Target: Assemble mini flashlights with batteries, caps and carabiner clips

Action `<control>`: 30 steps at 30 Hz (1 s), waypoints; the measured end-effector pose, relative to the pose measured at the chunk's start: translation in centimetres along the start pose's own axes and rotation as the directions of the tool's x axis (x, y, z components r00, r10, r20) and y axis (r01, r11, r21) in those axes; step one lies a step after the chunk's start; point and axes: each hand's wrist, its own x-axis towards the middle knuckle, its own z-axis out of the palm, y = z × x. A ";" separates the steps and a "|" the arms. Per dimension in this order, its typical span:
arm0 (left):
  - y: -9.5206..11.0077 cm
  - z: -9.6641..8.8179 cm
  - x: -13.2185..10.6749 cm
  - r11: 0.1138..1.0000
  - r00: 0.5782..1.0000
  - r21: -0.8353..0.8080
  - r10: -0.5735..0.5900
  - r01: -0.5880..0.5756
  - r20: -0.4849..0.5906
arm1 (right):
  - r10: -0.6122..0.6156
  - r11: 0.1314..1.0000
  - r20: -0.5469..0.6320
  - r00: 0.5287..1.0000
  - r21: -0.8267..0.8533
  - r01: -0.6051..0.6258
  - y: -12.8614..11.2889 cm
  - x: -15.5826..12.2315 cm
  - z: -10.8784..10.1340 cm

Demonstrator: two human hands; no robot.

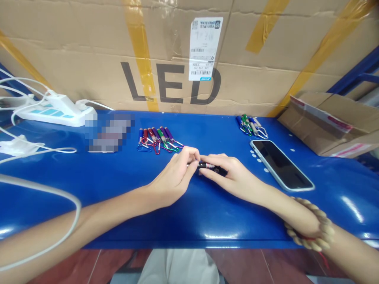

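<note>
Both hands meet over the blue table, closed on a small black keychain flashlight (204, 165). My left hand (180, 173) pinches its left end between thumb and bent fingers. From the other side, my right hand (226, 169) grips the right end, where a black part shows under the fingers. Just behind my left hand lies a row of keychain flashlights (156, 135) in blue, red, green and purple, each with a carabiner clip. A second small group of keychain flashlights (250, 125) in blue, green and silver lies further back to the right.
A phone (281, 165) lies right of my right hand, near several small white dots. An open cardboard box (328, 124) stands at the back right. A power strip (56, 110) with white cables (44, 185) occupies the left. Behind is a large carton (97, 51).
</note>
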 end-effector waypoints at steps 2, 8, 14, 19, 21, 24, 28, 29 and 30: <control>-0.2 0.0 0.3 0.998 0.997 -0.027 -0.063 0.062 -0.038 | 0.030 0.999 -0.084 0.996 -0.030 -0.033 0.4 0.1 -0.4; -0.8 -0.4 1.1 0.961 0.979 -0.236 -0.173 0.143 -0.110 | 0.164 0.979 -0.242 0.956 -0.081 -0.188 1.7 -0.1 -4.0; -0.6 -0.1 1.2 0.901 0.979 -0.418 -0.176 0.118 -0.103 | 0.164 0.973 0.047 0.985 -0.171 -0.154 1.5 -0.5 -4.9; 0.0 -0.1 0.6 0.949 0.993 -0.308 -0.098 0.073 -0.067 | 0.160 0.936 -0.052 0.986 -0.309 -0.168 2.5 -0.2 -3.4; 0.1 -0.1 0.5 0.972 0.997 -0.225 -0.072 0.061 -0.042 | 0.161 0.932 -0.024 0.987 -0.326 -0.160 3.1 -0.1 -3.0; 0.3 -0.2 0.4 0.991 0.998 -0.122 -0.054 0.051 -0.023 | 0.168 0.940 -0.012 0.986 -0.299 -0.164 3.8 0.2 -2.7; 0.5 -0.2 0.3 0.997 0.998 -0.035 -0.065 0.066 0.026 | 0.105 0.936 -0.094 0.990 -0.326 -0.131 3.8 0.6 -2.7; 0.6 -0.2 0.2 0.998 0.998 -0.020 -0.060 0.060 0.033 | 0.093 0.939 -0.130 0.987 -0.320 -0.130 3.6 0.6 -2.7; 0.6 -0.1 0.2 0.999 0.998 -0.006 -0.051 0.052 0.038 | 0.089 0.947 -0.176 0.980 -0.291 -0.138 3.3 0.6 -2.6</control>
